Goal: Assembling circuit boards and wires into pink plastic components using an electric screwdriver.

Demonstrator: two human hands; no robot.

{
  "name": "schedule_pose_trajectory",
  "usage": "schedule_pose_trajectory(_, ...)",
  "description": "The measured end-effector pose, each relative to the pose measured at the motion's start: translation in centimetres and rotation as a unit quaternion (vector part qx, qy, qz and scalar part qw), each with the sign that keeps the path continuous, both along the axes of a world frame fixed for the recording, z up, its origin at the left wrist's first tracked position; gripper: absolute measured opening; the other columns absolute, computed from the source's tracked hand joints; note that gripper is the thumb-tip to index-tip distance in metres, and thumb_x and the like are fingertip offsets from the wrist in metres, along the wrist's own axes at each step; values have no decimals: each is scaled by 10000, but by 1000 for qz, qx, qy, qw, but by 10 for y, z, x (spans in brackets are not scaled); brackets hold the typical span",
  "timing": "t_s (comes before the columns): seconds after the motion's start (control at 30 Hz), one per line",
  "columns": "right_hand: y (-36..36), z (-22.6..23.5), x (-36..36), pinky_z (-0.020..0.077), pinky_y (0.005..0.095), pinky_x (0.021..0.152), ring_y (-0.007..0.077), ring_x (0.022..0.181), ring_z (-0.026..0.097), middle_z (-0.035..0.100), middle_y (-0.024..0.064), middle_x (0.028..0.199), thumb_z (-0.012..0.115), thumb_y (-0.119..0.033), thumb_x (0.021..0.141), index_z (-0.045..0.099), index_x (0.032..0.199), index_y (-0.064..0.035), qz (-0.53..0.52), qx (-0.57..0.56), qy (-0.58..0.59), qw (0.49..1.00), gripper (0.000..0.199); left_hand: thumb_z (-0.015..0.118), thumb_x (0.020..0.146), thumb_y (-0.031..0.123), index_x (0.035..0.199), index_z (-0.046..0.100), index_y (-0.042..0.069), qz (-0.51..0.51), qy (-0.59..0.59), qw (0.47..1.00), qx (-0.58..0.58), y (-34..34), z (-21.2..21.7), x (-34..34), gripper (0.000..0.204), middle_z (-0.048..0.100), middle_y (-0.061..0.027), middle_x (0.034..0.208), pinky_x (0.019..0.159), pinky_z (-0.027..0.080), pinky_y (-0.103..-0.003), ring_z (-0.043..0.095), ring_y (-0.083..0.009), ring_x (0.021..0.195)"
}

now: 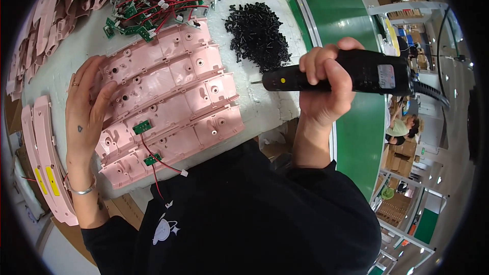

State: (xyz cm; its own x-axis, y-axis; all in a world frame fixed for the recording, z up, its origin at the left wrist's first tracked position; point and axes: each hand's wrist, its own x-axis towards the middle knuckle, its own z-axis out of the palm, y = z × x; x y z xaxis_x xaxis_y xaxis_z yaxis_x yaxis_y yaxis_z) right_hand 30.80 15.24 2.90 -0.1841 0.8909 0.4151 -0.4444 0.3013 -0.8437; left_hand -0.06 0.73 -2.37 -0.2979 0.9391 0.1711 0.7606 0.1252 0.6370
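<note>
Holds black el. screwdriver [372,74] in R grip [335,91], wrapped firmly round its body. Points thin bit [256,82] L, just nearside of pile of black screws [257,35], nr but apart from row of four pink shells [175,104]. Rests L grip [84,107] on L ends of upper shells, laid nearly flat w/ thumb spread, not clasping. Has shells side by side, hollow side up, on pale table [254,107], w/ green PCBs [142,127] + red leads [144,145] lying on lower two, one ea. Also has tangled heap of PCBs & red wires [158,2] beyond top shell, more pink pcs [56,12] piled at far L, two curved pink strips [47,137] w/ yellow patches [53,180] just L of L forearm, and, off to R, long green surface [351,137].
</note>
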Motion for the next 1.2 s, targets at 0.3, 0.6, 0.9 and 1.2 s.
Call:
schedule_pose_trajectory(0.3,0,15,9,406,306,556,124,486,417,417,11,612,527,-70,795,457,1159,-57,73,24,107,991,371,714,782,80,1115,640,27,-82,-11,992,92,15,37,47,345,582,-140,1149,914,449,-368,563,-297,1062)
schedule_pose_trajectory(0.6,-15,46,8,424,234,614,51,526,483,489,-57,620,582,-66,772,478,1049,-80,182,41,193,963,296,795,635,85,863,699,70,-318,-54,925,202,71,31,108,248,620,-29,867,752,490,-349,569,-266,923)
schedule_pose_trajectory(0.9,-9,43,11,421,255,598,80,549,499,503,-32,653,561,-89,835,441,1189,-98,228,98,185,951,375,811,599,117,713,626,67,-257,-51,938,227,66,38,110,223,561,-39,755,682,485,-352,565,-261,855)
schedule_pose_trajectory(1.2,-22,44,-5,485,209,507,98,481,571,592,-22,593,686,-34,770,461,1127,-134,254,217,117,935,433,782,644,153,798,636,74,-291,19,928,234,59,27,105,226,582,-30,763,668,495,-334,595,-236,887)
